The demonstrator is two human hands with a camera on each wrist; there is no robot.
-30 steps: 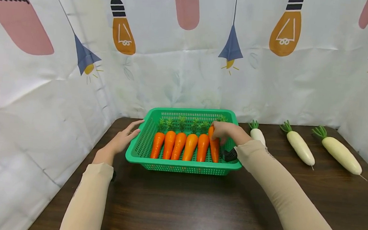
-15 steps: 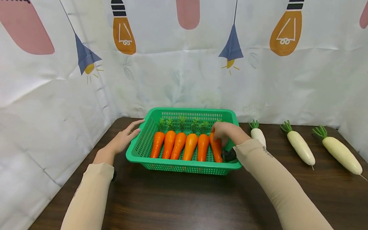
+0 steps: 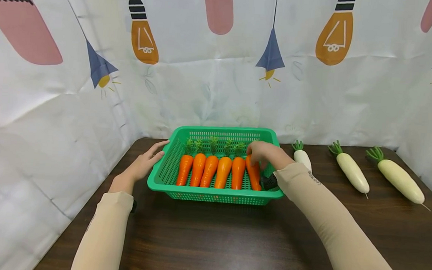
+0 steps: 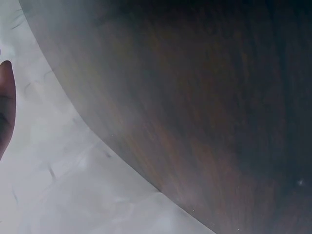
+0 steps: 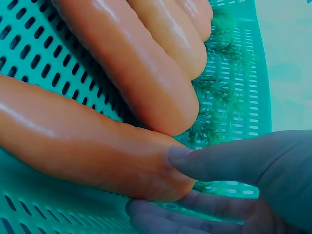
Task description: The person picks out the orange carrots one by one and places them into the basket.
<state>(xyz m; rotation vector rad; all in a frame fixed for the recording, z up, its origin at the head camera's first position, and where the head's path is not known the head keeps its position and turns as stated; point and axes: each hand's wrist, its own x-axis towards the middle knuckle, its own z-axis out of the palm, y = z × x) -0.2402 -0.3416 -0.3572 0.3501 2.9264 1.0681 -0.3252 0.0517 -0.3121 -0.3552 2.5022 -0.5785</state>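
Note:
Inside the right part of a green plastic basket (image 3: 216, 191), my right hand (image 3: 266, 153) pinches the thick end of an orange carrot (image 3: 253, 175). The right wrist view shows the thumb (image 5: 183, 158) on top of this carrot (image 5: 92, 144) and the fingers under its side. Its leafy top is mostly hidden by the hand. To its left, several carrots (image 3: 210, 170) lie in a row, leaves toward the back. My left hand (image 3: 142, 163) is at the basket's left rim with fingers extended; only an edge of that hand (image 4: 6, 107) shows in the left wrist view.
Right of the basket lie three white radishes with green tops: a partly covered one (image 3: 302, 158), a middle one (image 3: 352, 173) and a larger one (image 3: 401, 181). All rest on a dark wooden table (image 3: 208, 239). A printed white curtain (image 3: 219, 89) hangs behind.
The carrot in my right hand has gone lower in the basket, and its narrow end has swung to the right, so it slants now. My left hand has stayed at the rim.

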